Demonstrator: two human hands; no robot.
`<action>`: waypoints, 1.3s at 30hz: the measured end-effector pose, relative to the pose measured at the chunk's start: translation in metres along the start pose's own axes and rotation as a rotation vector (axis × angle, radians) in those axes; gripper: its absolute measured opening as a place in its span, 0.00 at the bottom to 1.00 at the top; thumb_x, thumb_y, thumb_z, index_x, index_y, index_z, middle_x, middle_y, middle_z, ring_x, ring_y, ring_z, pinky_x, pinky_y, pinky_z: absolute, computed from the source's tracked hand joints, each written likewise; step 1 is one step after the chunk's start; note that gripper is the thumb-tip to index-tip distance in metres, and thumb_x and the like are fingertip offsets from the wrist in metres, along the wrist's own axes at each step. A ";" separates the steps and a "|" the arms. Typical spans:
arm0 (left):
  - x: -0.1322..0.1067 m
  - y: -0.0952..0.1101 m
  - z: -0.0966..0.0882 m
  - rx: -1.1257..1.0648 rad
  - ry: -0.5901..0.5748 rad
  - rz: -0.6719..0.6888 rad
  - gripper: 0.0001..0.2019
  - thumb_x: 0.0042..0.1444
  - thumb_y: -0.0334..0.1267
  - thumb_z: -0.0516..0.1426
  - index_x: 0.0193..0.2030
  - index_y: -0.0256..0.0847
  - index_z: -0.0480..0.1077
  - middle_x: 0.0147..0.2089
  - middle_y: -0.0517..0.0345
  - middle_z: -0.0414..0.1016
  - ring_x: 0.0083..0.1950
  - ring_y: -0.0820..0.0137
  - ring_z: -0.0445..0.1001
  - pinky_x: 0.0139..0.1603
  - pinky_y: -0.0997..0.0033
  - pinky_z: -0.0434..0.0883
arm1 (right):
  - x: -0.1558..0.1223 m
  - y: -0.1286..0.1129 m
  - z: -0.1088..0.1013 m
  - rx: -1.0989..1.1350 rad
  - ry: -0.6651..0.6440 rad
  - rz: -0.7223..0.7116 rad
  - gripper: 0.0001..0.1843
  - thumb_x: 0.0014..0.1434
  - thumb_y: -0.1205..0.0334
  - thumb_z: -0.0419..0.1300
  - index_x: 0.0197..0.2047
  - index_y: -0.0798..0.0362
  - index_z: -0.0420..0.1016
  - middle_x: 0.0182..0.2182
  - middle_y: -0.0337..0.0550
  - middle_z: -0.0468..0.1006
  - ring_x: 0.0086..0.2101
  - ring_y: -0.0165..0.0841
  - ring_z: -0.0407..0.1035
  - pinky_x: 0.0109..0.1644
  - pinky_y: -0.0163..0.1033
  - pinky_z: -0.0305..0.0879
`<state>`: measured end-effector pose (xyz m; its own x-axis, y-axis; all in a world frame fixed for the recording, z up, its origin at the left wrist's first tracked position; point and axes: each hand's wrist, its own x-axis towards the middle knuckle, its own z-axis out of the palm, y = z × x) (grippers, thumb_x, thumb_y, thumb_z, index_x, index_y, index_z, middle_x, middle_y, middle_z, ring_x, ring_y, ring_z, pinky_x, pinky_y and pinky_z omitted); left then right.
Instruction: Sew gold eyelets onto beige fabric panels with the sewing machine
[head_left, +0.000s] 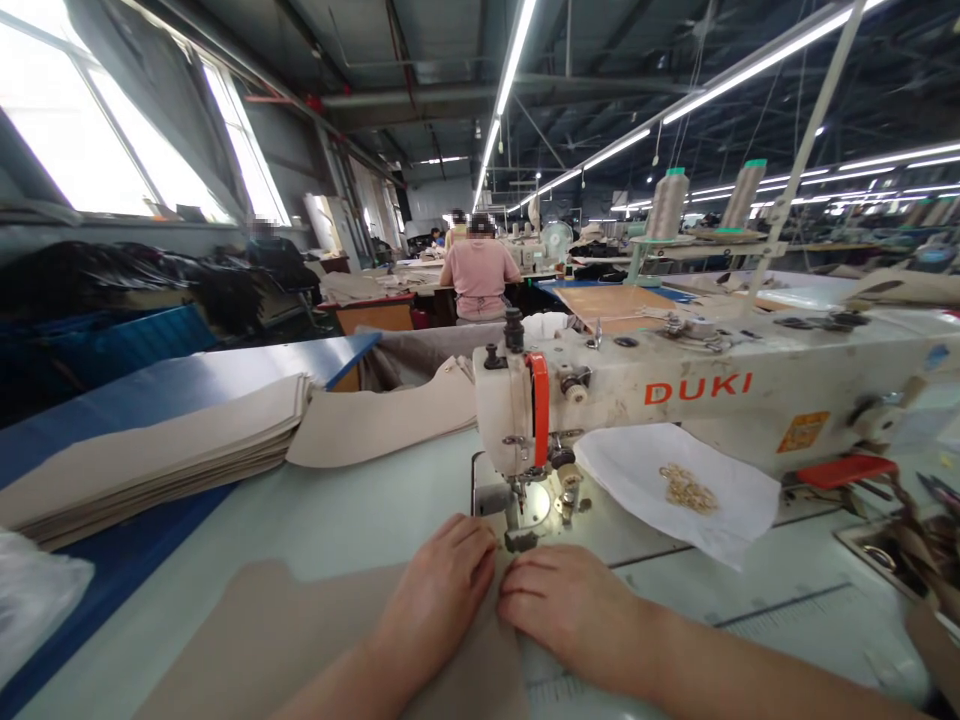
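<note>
A beige fabric panel (315, 620) lies on the machine table, its far corner close to the presser foot of the white sewing machine (615, 380). My left hand (446, 585) rests on the panel, fingers bent and closed at its right edge. Just across from it, my right hand (566, 605) has its fingers curled together and pinches that same edge. What lies under the fingertips is partly hidden. Beyond both hands, the needle and lit metal plate (534, 505) are a short distance away.
Small gold rings (688, 490) sit on a white sheet (622, 465) under the machine arm. To the left are a stack of beige panels (172, 450) and another panel (382, 425). Thread cones (667, 205) stand behind. A person in pink (480, 275) sits farther ahead.
</note>
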<state>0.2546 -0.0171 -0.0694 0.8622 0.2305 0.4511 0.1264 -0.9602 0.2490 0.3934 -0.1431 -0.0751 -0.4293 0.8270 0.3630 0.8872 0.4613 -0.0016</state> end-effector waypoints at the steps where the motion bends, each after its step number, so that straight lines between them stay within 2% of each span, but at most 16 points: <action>1: 0.000 0.000 0.000 0.002 0.006 0.006 0.10 0.60 0.28 0.48 0.32 0.41 0.67 0.32 0.57 0.73 0.37 0.67 0.70 0.38 0.67 0.71 | 0.000 0.000 0.000 0.007 0.000 0.004 0.04 0.63 0.65 0.56 0.39 0.55 0.72 0.37 0.40 0.76 0.40 0.32 0.67 0.51 0.36 0.62; 14: 0.003 -0.001 0.000 0.018 0.019 0.064 0.10 0.61 0.29 0.48 0.32 0.41 0.66 0.32 0.57 0.73 0.36 0.67 0.71 0.38 0.67 0.71 | -0.001 -0.001 -0.001 0.026 -0.012 0.025 0.06 0.64 0.66 0.54 0.38 0.55 0.72 0.37 0.41 0.76 0.40 0.32 0.67 0.50 0.36 0.62; 21: 0.001 -0.001 -0.002 -0.009 -0.012 0.044 0.10 0.62 0.30 0.48 0.32 0.40 0.68 0.33 0.56 0.74 0.36 0.67 0.72 0.39 0.66 0.72 | 0.003 -0.001 -0.004 0.014 -0.031 0.052 0.04 0.63 0.65 0.57 0.38 0.55 0.71 0.37 0.42 0.75 0.41 0.33 0.67 0.51 0.37 0.61; 30: -0.003 0.006 -0.013 -0.105 -0.029 0.010 0.11 0.60 0.28 0.49 0.40 0.42 0.71 0.40 0.55 0.77 0.42 0.67 0.73 0.45 0.66 0.74 | 0.009 -0.001 -0.004 -0.065 -0.025 0.204 0.04 0.62 0.66 0.57 0.40 0.55 0.72 0.41 0.44 0.74 0.42 0.35 0.66 0.51 0.40 0.63; 39: -0.003 0.007 -0.010 -0.120 -0.009 -0.007 0.10 0.59 0.28 0.49 0.40 0.41 0.71 0.39 0.54 0.77 0.42 0.66 0.73 0.45 0.65 0.74 | 0.011 -0.001 -0.009 -0.117 -0.050 0.190 0.03 0.61 0.67 0.58 0.38 0.56 0.72 0.39 0.47 0.74 0.41 0.37 0.66 0.47 0.42 0.63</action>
<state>0.2479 -0.0231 -0.0601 0.8658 0.2352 0.4417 0.0730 -0.9326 0.3535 0.3893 -0.1378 -0.0628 -0.2583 0.9115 0.3201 0.9651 0.2582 0.0434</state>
